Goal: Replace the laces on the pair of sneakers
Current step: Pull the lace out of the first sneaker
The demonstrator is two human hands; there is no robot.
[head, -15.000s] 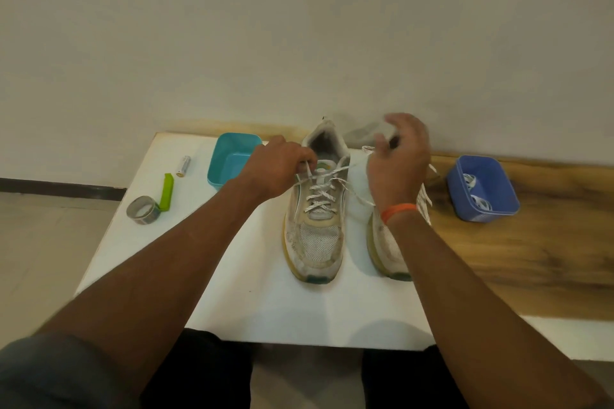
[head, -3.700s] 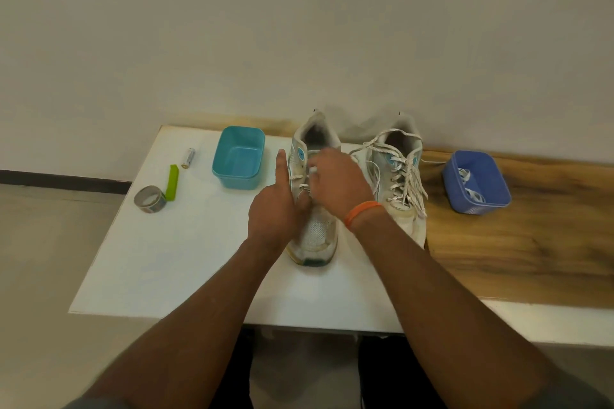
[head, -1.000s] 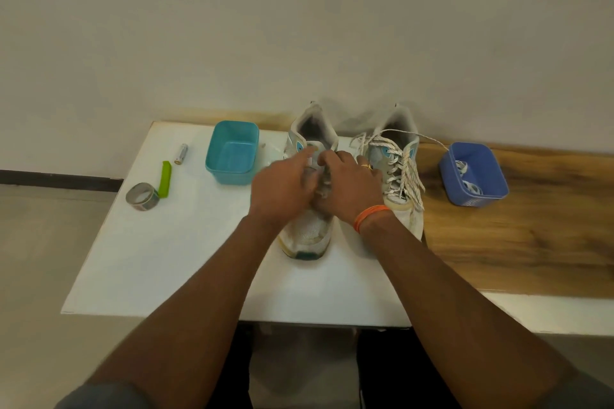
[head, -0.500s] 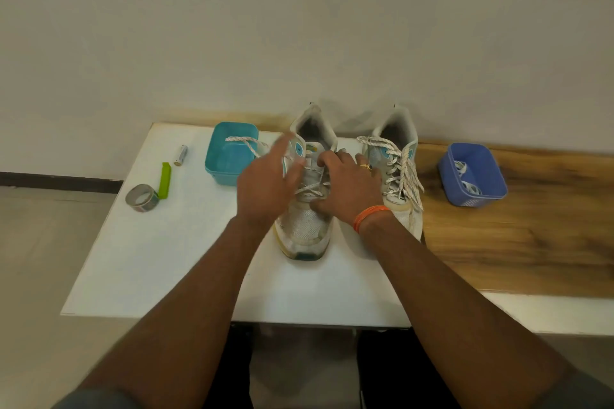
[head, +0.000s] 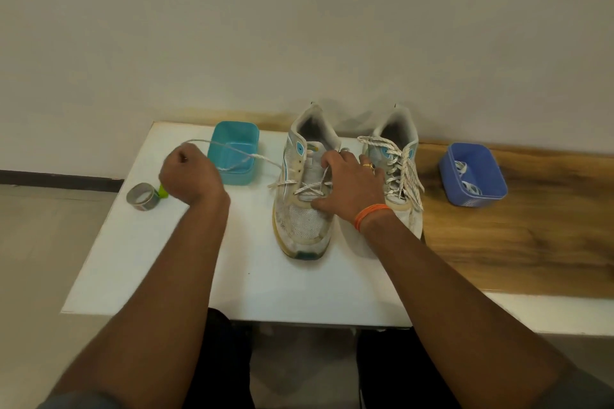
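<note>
Sneakers, two worn white mesh ones with blue accents, stand side by side on my white worktop [head: 252, 279]. My left hand [head: 189, 176], at nine o'clock of the left sneaker [head: 307, 196], has its grip curled tight round a speckled white lace [head: 239, 156] drawn taut from the eyelets. My right hand [head: 349, 186] presses that shoe's tongue, fingers spread loose. The right sneaker [head: 398, 173] sits laced at three o'clock.

Left hand [head: 189, 176] is hiding most of the green item [head: 162, 190] and the lace end [head: 232, 153] inside its fist. Right hand [head: 349, 186] is covering the left sneaker's [head: 304, 222] right eyelets and the right sneaker's [head: 403, 209] inner side. Blue tub [head: 471, 196] contents are reading too small to identify. Both forearms are running off the bottom edge.
</note>
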